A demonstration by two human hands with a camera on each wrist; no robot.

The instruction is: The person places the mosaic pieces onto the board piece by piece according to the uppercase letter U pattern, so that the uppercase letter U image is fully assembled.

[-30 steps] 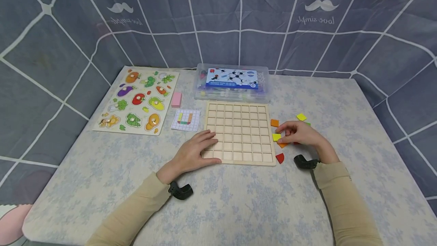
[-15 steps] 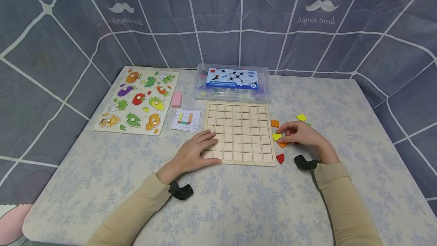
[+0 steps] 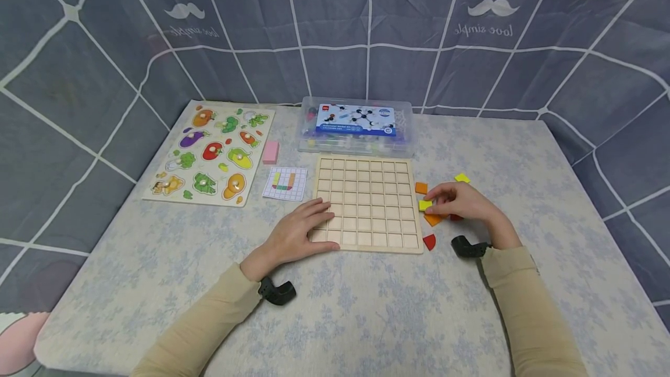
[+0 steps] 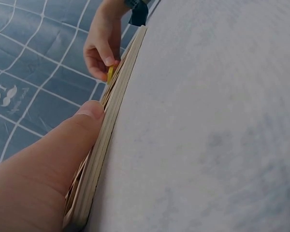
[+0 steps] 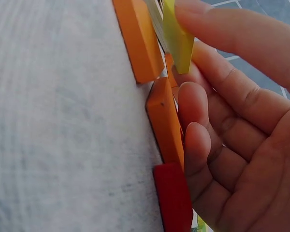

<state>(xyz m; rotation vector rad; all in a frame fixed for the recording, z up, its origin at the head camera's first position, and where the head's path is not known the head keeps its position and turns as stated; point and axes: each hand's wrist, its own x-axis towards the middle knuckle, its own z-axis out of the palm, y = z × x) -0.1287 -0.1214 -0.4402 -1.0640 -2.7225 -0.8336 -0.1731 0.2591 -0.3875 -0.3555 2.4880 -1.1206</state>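
Observation:
My right hand (image 3: 464, 202) pinches a yellow square tile (image 3: 425, 206) between thumb and fingertips, at the right edge of a wooden grid board (image 3: 364, 212). In the right wrist view the yellow tile (image 5: 178, 41) is held above orange tiles (image 5: 165, 123) and a red piece (image 5: 173, 195) on the table. My left hand (image 3: 294, 236) rests on the board's left front corner, its fingers spread over the grid and its thumb (image 4: 70, 140) along the near edge. A red quarter-round piece (image 3: 429, 242) lies beside the board's right front corner. The right hand partly hides the loose pieces under it.
Left of the board lies a pattern card (image 3: 285, 184) showing a coloured U-shape, with a pink block (image 3: 270, 153) behind it. A vegetable peg puzzle (image 3: 209, 156) is farther left. Behind the board stands a clear molecular model kit box (image 3: 356, 124). Another yellow tile (image 3: 462, 178) lies beyond the right hand.
My right hand has shifted slightly up in the head view with the yellow tile, uncovering more of the orange tile beneath. The left hand stays in place on the board.

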